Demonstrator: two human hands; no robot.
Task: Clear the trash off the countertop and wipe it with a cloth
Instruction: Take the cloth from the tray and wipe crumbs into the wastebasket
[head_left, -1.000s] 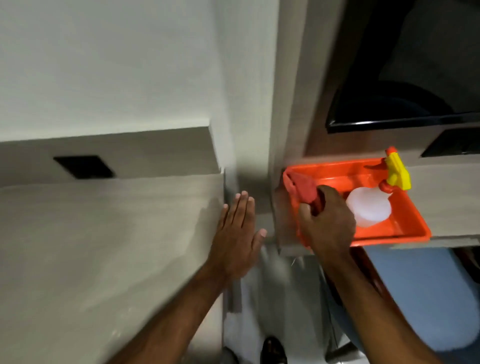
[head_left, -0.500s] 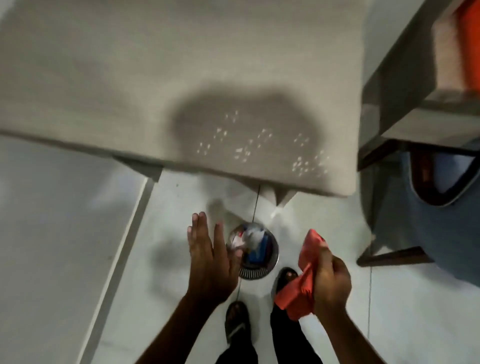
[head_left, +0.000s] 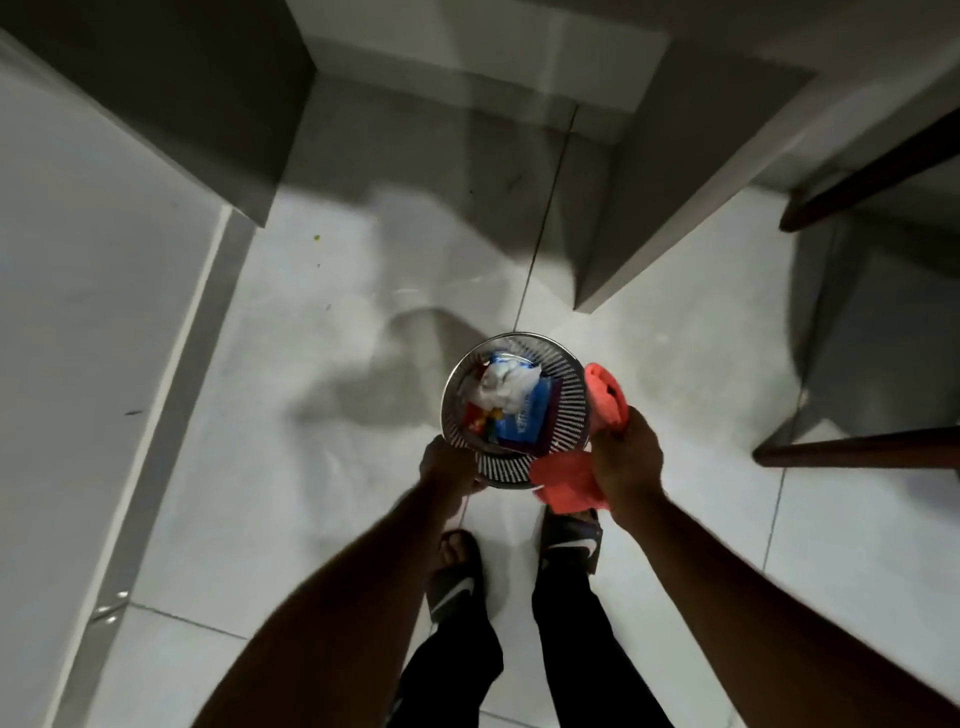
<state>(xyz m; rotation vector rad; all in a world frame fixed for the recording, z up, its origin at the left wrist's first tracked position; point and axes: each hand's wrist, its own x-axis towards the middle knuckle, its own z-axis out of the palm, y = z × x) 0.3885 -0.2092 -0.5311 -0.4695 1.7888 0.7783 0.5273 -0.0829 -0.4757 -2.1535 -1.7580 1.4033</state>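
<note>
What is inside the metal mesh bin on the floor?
The bin holds crumpled white paper, a blue wrapper and something red. These cover whatever lies deeper, so the bottom cannot be seen.

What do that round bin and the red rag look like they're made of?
The round slotted waste bin looks like shiny metal: silvery glint, thin ribs with gaps. The red cloth in the right hand seems a soft matte fabric, bunched in folds; exact fibre unclear.

Bare forearms, black trousers (head_left: 457, 670), black slide sandals (head_left: 456, 584) with a white swoosh mark across each strap.
</note>
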